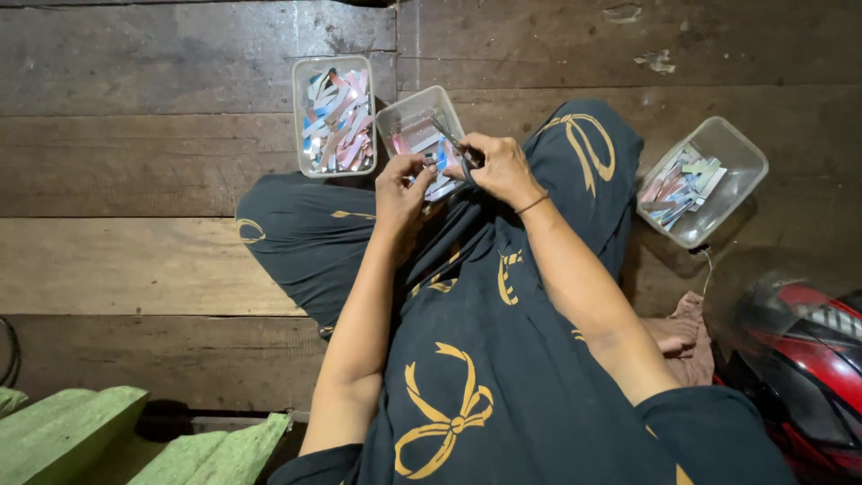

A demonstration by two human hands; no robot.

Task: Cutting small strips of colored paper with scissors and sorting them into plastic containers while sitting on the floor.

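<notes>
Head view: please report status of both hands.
Left hand pinching small blue-white strip. Right hand gripping thin metal tool on it. Both over tilted clear plastic tub. Nothing in the way.

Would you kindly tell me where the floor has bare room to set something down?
Bare planks lie left of the full tub and between knee and right tub. It is crowded around the middle tub, where both hands work.

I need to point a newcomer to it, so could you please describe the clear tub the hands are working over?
On the dark plank floor, two clear tubs sit by the seated person's knee. Take the tilted tub beneath the left hand and right hand. Unlike the brim-full tub beside it, it holds few strips.
</notes>
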